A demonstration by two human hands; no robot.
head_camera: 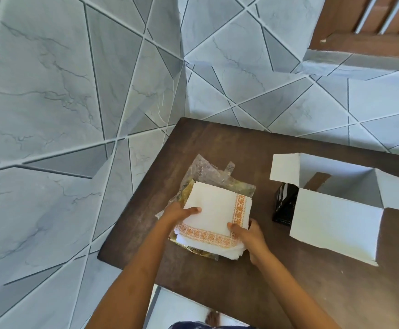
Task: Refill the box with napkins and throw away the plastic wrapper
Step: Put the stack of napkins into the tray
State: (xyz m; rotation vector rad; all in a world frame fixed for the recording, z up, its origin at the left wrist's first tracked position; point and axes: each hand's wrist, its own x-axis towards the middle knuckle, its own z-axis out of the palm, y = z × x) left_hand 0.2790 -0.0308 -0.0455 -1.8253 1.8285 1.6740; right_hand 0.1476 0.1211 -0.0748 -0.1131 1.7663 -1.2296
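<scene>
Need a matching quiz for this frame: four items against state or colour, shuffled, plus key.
Items
1. napkin stack
2. plastic wrapper
3. box
4. table

States
A. dark brown
B. flaps open, standing to the right of the napkins
C. gripped by the left hand and right hand
D. crumpled, lying under the napkins

Pairs: 1-C, 2-D, 3-B, 4-A

A dark brown wooden table [253, 148] stands on a grey marbled tile floor [51, 91]; on its top, toward 9 o'clock, lies a crumpled clear plastic wrapper [208, 172] with a stack of napkins [215, 210] over it; toward 3 o'clock stands an open white box [336, 224], flaps spread, apart from the wrapper.
</scene>
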